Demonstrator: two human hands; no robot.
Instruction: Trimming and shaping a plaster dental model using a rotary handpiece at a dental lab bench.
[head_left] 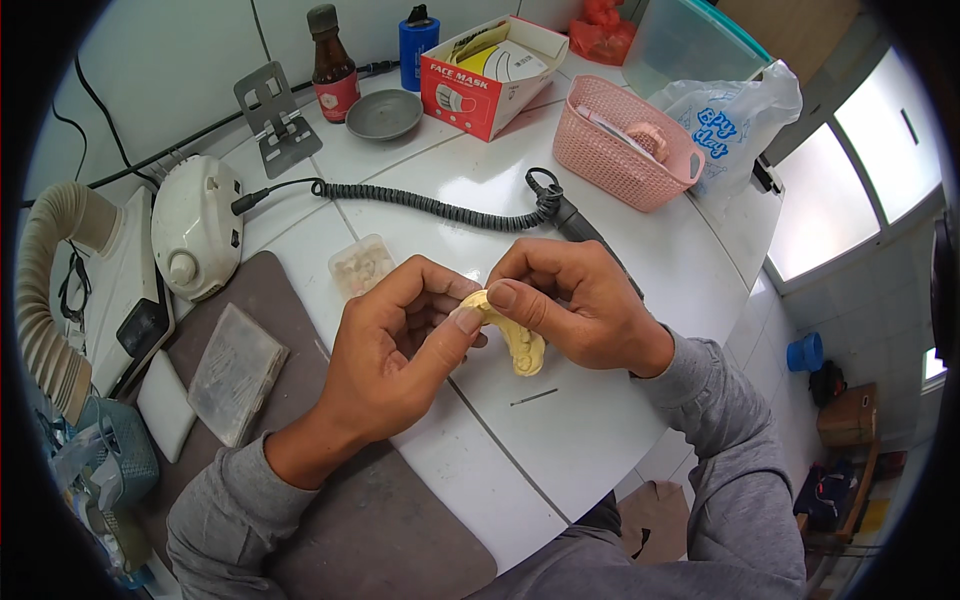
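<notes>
My left hand (395, 355) and my right hand (580, 305) meet over the white tiled worktop, both gripping a pale yellow, horseshoe-shaped dental cast (523, 352). Thumbs press on its upper end, and its lower arm with tooth shapes hangs out below them. A thin metal bit (533, 397) lies on the tiles just below the cast. Behind my right hand rests a black handpiece (577, 225) on a coiled cord. A small translucent box of pale pieces (360, 262) is behind my left hand.
White control unit (195, 230), suction hose (55, 300), grey mat (370, 510) and clear case (235, 370) lie left. Along the back stand a metal stand (270, 120), bottle (335, 75), grey dish (384, 117), mask box (470, 95), pink basket (615, 160) and plastic bag (745, 120).
</notes>
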